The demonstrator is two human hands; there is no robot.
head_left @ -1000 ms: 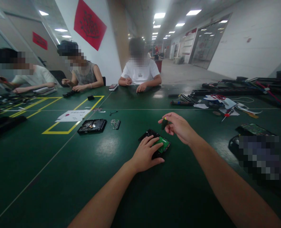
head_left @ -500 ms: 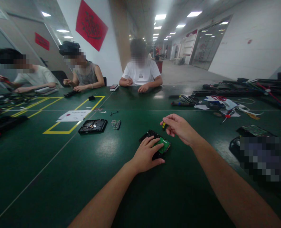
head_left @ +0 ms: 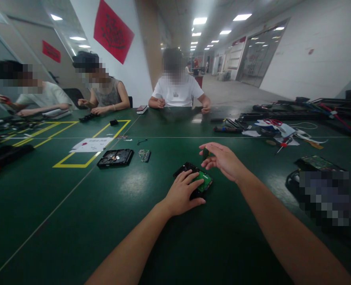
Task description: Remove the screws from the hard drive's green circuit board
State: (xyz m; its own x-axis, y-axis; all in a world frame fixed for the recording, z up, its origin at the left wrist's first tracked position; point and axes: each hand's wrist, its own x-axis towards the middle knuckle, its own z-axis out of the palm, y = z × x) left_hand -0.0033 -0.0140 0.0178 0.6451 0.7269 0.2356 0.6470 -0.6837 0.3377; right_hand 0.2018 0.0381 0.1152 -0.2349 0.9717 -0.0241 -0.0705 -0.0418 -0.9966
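The left hand (head_left: 179, 194) lies spread, the right hand (head_left: 224, 160) pinched. Under the left sits a hard drive (head_left: 180, 169), its green circuit board (head_left: 206, 183) partly exposed; the right holds an apparent screwdriver (head_left: 205, 153). Tilting it could scratch the board.

Head view: one camera, worn on the person's head, over the near side of the desk (head_left: 83, 221)
Facing: forward and down, across the desktop to the person in white (head_left: 177, 89) at upper centre
Hands: left hand (head_left: 183, 194) and right hand (head_left: 222, 160) seen from above and behind, just right of centre
Nearness: forearms (head_left: 148, 233) closest, entering at the bottom edge; desk at middle distance; ceiling lights (head_left: 200, 21) farther off
Breadth: wide, with glass doors (head_left: 260, 55) slanting at upper right
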